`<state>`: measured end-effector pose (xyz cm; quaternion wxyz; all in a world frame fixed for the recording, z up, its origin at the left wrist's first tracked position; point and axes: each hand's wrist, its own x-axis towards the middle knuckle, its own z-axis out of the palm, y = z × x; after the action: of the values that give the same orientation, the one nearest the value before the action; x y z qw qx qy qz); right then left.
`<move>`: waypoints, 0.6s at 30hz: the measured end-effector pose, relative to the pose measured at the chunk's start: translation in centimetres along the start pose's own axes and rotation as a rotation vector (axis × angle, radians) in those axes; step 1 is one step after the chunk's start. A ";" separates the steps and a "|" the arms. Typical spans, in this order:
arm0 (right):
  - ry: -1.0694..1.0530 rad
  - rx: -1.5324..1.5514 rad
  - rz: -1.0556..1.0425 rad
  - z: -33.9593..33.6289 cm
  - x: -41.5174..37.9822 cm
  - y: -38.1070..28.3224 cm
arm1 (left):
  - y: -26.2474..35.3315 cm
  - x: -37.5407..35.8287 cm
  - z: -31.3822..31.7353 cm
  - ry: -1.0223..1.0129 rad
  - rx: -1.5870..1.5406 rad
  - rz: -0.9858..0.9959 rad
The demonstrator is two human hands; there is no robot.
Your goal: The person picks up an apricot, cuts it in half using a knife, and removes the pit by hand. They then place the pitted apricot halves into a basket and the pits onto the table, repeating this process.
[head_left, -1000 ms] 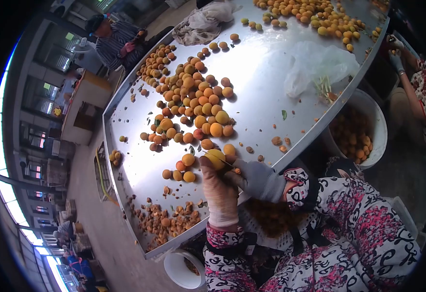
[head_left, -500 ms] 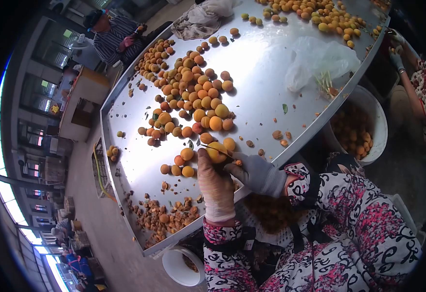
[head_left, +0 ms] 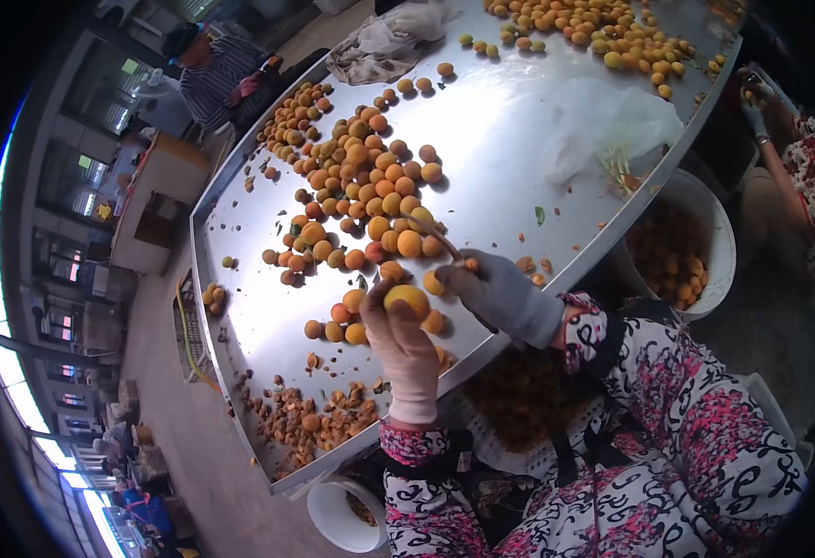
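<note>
My left hand point(head_left: 404, 358), in a pale glove, holds a yellow apricot point(head_left: 407, 303) at its fingertips above the metal table's near side. To its right my right hand point(head_left: 505, 296), in a grey glove, is closed round a thin knife-like tool point(head_left: 434, 234) that points up and left, apart from the fruit. Just beyond both hands lies a large group of orange and yellow apricots point(head_left: 370, 177). Pits and brown scraps point(head_left: 310, 418) are heaped at the table's near left corner.
The metal table's rim point(head_left: 612, 223) runs past my right arm. Beside it stands a white bucket point(head_left: 724, 251) of fruit; another white bucket point(head_left: 338, 521) is below left. Plastic bags point(head_left: 612, 126) lie on the table. One person point(head_left: 217, 79) is across it, another's arm point(head_left: 780, 167) at right.
My right hand has moved slightly right, and the tool has come away from the apricot and now points up. My left hand has shifted slightly down with the fruit.
</note>
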<state>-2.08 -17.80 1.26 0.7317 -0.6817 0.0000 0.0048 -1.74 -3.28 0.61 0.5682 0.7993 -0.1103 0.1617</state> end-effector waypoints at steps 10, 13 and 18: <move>0.101 0.053 0.087 1.1 1.3 1.0 | -0.8 -1.1 2.3 -0.013 0.247 0.347; 0.086 0.178 0.036 1.0 1.1 0.5 | -0.7 -0.9 2.8 0.025 0.219 0.406; 0.206 0.059 -0.262 1.6 0.9 -0.5 | 1.0 -2.0 4.3 0.039 -0.212 -0.016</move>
<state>-1.14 -16.25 1.85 0.7420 -0.6508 -0.0140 -0.1605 -3.31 -7.69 -0.60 0.6529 0.7323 -0.1092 0.1601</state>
